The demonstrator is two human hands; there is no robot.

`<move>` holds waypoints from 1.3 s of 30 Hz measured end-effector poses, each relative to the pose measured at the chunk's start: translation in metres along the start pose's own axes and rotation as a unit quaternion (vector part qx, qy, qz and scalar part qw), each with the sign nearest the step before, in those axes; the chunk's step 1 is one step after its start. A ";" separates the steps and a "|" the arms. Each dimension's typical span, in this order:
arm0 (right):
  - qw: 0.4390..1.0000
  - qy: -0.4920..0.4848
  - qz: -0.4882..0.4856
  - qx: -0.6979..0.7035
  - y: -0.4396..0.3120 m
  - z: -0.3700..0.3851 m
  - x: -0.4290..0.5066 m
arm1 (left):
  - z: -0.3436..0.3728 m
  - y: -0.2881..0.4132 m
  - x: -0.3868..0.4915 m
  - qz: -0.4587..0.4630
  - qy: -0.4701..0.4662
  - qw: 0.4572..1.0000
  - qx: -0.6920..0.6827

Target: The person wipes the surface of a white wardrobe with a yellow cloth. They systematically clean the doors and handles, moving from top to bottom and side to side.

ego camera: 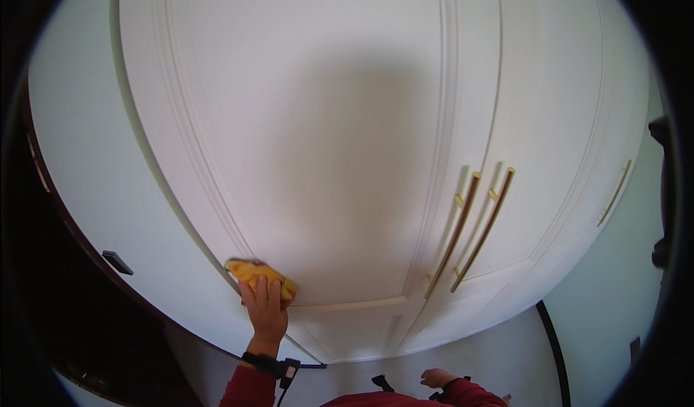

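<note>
My left hand [267, 304] presses a folded yellow cloth [255, 274] with orange patches against a white panelled wardrobe door [347, 201]. The cloth lies over the door's lower left moulding, close to its left edge. A dark strap with a small device and a cable circles my left wrist. My right hand [438, 378] hangs low beside my body, away from the door. Its fingers look loosely curled, and whether anything is in them is not visible. Two long brass-coloured bar handles [452, 239] [484, 233] stand upright to the right of the cloth.
A second white door [547, 190] adjoins on the right, with another brass-coloured handle [615, 193] farther along. On the left, a pale wall [81, 152] carries a dark switch plate [117, 263]. Grey floor [488, 347] and a black skirting strip [553, 347] show below.
</note>
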State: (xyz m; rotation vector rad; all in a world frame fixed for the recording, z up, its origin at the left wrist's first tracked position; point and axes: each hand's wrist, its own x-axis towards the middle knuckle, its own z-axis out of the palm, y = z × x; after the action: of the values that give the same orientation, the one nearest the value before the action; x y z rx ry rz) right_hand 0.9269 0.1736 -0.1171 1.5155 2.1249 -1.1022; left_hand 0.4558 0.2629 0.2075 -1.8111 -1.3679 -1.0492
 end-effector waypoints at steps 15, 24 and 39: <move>0.989 0.057 0.096 0.098 0.048 0.052 -0.057 | -0.072 -0.005 0.205 0.100 0.109 0.986 0.078; 0.982 0.050 0.131 0.125 0.058 0.091 -0.092 | -0.113 0.041 0.338 0.107 0.178 0.978 0.015; 0.953 0.102 0.207 0.197 0.044 0.180 -0.190 | 0.043 0.140 0.093 0.397 -0.191 0.869 -0.226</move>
State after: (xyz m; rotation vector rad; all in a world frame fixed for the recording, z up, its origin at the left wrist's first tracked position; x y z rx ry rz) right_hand 1.0089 -0.0780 -0.1333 2.2168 1.6387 -1.3037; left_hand 0.6139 0.3054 0.2648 -2.6908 -0.4199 -0.5863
